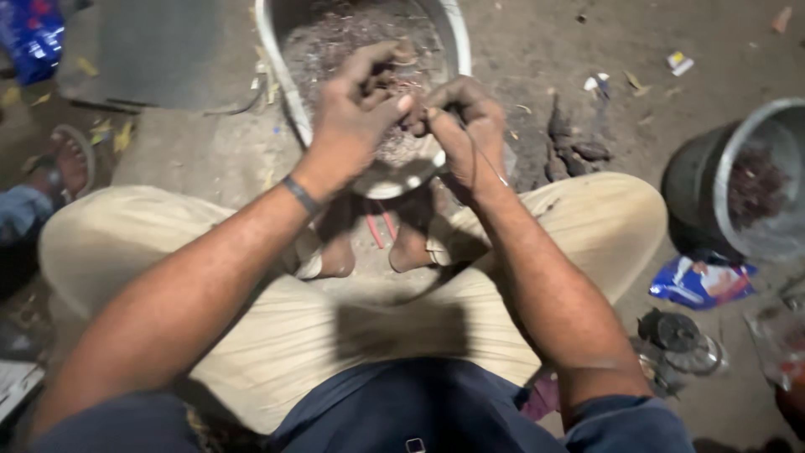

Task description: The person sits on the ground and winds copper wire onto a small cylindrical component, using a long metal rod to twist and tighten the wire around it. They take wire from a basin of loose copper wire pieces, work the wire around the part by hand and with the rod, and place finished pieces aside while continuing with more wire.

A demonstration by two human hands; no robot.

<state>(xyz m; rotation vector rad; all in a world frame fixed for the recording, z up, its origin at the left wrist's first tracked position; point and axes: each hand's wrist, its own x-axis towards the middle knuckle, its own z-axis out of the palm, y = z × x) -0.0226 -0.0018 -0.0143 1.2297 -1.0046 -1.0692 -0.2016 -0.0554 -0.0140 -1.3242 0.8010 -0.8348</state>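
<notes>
Bare, dusty grey ground [210, 151], littered with scraps and bits of paper, carries everything in this downward view. At its far edge, straight ahead of the seated person, stands a round, pale metal basin [281, 75] heaped with a tangle of thin reddish-brown wire scrap [352, 38].

Both hands meet just above the near rim of that basin. The left hand [352, 117], with a dark band at its wrist, has its fingers curled tight around a small clump of the wire. The right hand [461, 126] is closed too, pinching a thin dark strand [475, 164] that trails down across its wrist. The fingertips of the two hands touch. What exactly lies between them is too blurred to tell.

Below the hands spread the person's knees in beige trousers [293, 319], with bare feet [335, 252] resting on the ground between them, near a pair of red-handled pliers [381, 226].

At the right edge of the ground stands a dark round bucket [696, 193] holding more reddish scrap, and just beside it lies a crumpled blue and red wrapper [700, 285]. At the left edge another person's sandalled foot [67, 164] shows.
</notes>
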